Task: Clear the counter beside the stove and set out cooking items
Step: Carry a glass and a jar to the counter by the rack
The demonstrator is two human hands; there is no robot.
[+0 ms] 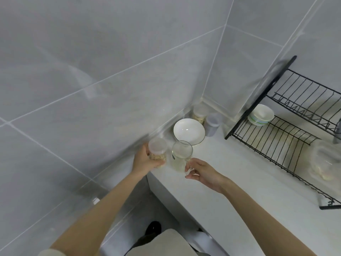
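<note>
At the white table's (212,182) left edge by the tiled wall, the left hand (143,162) wraps a grain jar (157,151) while the right hand (203,172) pinches a glass pitcher's (181,157) handle, bare table lying open toward the dish rack (287,137).

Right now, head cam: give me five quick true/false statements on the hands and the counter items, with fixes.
1. The left hand holds a lidded jar of grains. True.
2. The right hand is empty. False: its fingers grip a glass pitcher by the handle.
3. The white plate sits on the dish rack. False: it is on the counter.
4. A bowl sits in the rack. True.
5. The pitcher is dry. False: it holds pale liquid.
</note>
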